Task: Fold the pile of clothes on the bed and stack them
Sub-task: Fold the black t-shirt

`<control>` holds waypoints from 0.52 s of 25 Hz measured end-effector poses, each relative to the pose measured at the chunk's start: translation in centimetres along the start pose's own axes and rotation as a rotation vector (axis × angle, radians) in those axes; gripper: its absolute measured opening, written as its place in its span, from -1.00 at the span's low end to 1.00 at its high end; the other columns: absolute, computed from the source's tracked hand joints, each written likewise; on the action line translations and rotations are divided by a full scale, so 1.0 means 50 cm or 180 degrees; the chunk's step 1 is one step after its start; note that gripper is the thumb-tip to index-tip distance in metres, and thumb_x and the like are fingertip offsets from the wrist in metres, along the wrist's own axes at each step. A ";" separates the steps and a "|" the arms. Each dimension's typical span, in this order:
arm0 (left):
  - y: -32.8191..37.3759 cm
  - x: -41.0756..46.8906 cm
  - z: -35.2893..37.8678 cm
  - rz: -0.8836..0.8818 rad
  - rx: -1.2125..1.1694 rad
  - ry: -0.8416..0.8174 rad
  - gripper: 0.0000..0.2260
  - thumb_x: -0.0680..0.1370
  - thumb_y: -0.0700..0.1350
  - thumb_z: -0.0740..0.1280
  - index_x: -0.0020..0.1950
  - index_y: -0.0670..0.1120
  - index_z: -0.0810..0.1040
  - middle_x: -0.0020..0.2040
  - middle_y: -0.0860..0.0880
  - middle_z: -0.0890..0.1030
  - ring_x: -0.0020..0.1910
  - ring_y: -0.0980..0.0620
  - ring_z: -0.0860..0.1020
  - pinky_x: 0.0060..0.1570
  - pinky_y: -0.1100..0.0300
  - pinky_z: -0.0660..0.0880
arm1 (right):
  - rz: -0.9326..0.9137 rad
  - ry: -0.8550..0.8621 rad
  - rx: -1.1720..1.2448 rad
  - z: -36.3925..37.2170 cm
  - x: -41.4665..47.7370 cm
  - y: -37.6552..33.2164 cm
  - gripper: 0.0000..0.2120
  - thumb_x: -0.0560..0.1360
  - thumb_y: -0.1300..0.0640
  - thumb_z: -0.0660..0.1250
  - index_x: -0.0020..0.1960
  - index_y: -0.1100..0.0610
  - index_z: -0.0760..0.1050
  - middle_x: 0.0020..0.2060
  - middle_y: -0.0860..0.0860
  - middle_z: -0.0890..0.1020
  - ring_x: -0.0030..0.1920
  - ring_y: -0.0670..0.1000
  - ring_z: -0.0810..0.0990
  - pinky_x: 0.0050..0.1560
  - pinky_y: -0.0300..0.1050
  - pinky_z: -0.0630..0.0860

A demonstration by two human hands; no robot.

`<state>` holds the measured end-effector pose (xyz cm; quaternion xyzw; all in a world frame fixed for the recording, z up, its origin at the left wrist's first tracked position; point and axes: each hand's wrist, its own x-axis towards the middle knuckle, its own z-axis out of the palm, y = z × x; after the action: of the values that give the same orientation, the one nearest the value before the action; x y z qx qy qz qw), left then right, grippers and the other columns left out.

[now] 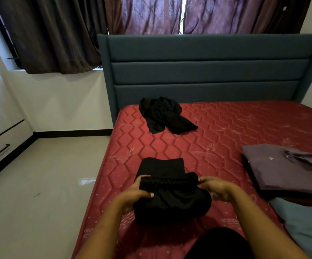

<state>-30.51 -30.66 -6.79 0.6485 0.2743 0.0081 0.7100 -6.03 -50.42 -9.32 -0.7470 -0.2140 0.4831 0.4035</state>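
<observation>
Hands [132,195] grip black garment [172,206]; crumpled black clothes [162,114] beyond; purple shirt [286,171] right

The bed [235,128] shows a bare red quilted mattress. A crumpled black heap [162,116] lies near the headboard [207,71], a part-folded black garment [162,167] near the front edge, a folded purple shirt [286,169] at the right over something dark, and a blue cloth [304,219] just in front of that
</observation>
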 end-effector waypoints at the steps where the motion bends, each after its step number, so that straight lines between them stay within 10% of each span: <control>1: -0.012 -0.004 -0.004 -0.0077 -0.0116 -0.0124 -0.40 0.43 -0.49 0.31 0.35 0.01 0.34 0.26 -0.20 0.49 0.13 -0.13 0.55 0.01 0.07 0.58 | 0.0082 -0.0013 -0.0013 -0.001 0.009 0.014 -0.70 0.58 0.33 0.10 0.26 0.30 0.44 0.23 0.25 0.55 0.26 0.25 0.51 0.13 0.08 0.49; 8: 0.046 0.093 -0.043 0.0341 0.0475 0.0747 -0.39 0.46 -0.41 0.36 0.32 0.10 0.24 0.07 -0.22 0.60 0.02 -0.14 0.61 0.08 -0.07 0.56 | 0.0157 0.0778 -0.0127 0.023 0.053 -0.058 -0.81 0.61 0.21 0.08 0.04 0.01 0.43 -0.26 0.03 0.41 -0.35 -0.04 0.29 -0.30 -0.19 0.22; 13: 0.077 0.270 -0.100 0.0518 0.0663 0.1438 -0.47 0.39 -0.26 0.46 0.18 0.16 0.32 0.15 -0.15 0.59 0.09 -0.14 0.58 0.14 -0.10 0.52 | -0.0032 0.1330 0.0258 0.026 0.193 -0.119 -0.78 0.61 0.26 0.04 0.05 0.10 0.45 -0.20 0.07 0.53 -0.28 -0.02 0.41 -0.28 -0.20 0.32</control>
<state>-19.69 -20.53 -8.37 0.7198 0.3722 0.1815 0.5572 -2.50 -39.60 -10.04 -0.8130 -0.1098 0.3238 0.4712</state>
